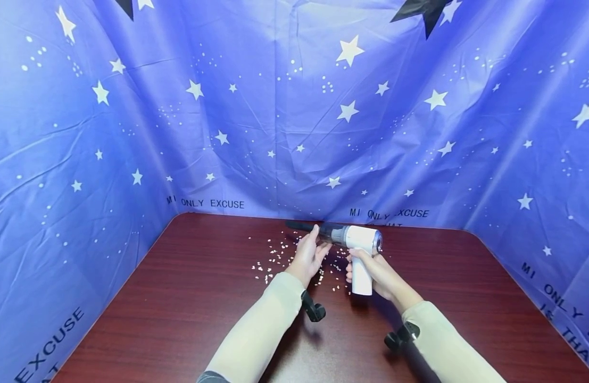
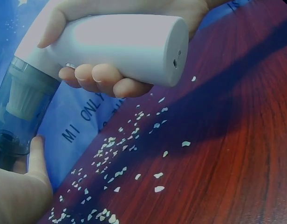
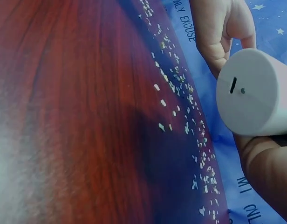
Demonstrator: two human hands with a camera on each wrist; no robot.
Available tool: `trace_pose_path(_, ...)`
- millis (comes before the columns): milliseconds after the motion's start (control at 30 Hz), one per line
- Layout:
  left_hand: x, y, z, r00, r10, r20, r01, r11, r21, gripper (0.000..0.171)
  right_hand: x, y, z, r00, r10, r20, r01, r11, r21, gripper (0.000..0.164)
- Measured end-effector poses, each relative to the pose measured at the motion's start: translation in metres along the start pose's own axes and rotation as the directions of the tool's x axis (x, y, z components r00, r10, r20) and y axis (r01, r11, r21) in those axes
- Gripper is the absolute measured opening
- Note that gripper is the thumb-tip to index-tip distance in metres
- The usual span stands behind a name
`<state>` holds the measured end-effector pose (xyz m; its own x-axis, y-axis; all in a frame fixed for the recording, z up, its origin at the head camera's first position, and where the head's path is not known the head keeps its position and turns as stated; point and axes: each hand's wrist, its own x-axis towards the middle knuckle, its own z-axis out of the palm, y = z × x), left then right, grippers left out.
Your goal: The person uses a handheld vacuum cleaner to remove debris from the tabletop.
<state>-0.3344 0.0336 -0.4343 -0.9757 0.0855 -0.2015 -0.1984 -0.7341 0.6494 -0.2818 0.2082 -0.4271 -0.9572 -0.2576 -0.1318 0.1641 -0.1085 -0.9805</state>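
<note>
A white handheld vacuum cleaner (image 1: 363, 238) is held level above the table, its black nozzle (image 1: 299, 225) pointing left. My right hand (image 1: 381, 274) grips the white handle, fingers wrapped round it, as the left wrist view shows close up. My left hand (image 1: 306, 258) holds the front end, where the see-through dust cup (image 2: 29, 93) meets the nozzle, with thumb and fingers on either side. A pale filter shows inside the cup. Small white scraps (image 2: 113, 149) lie scattered on the table beneath the vacuum and both hands.
The dark red wooden table (image 1: 189, 298) ends at a blue star-printed curtain (image 1: 284, 133) at the back and both sides. Black wrist cameras (image 1: 314, 308) are strapped over the pale sleeves (image 1: 265, 324).
</note>
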Motion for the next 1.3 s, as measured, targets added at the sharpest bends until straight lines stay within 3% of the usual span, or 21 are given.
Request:
trace_pose_path(567, 0.008, 0.000, -0.005, 0.999, -0.028, -0.035, 0.026, 0.998, -0.051, 0.045, 0.012, 0.002, 0.009, 0.995, 0.026, -0.095, -0.026, 1.000, 0.002, 0.030)
trace_pose_path(867, 0.014, 0.002, -0.010, 0.999, -0.026, -0.030, 0.025, 0.999, -0.021, 0.047, 0.013, 0.004, 0.015, 0.997, 0.025, -0.077, -0.025, 1.000, -0.006, 0.032)
trace_pose_path(1300, 0.018, 0.006, -0.020, 0.995, -0.088, -0.049, 0.090, 0.995, 0.045, 0.058, 0.014, 0.008, 0.019, 1.000, 0.019, -0.014, -0.019, 1.000, -0.009, 0.029)
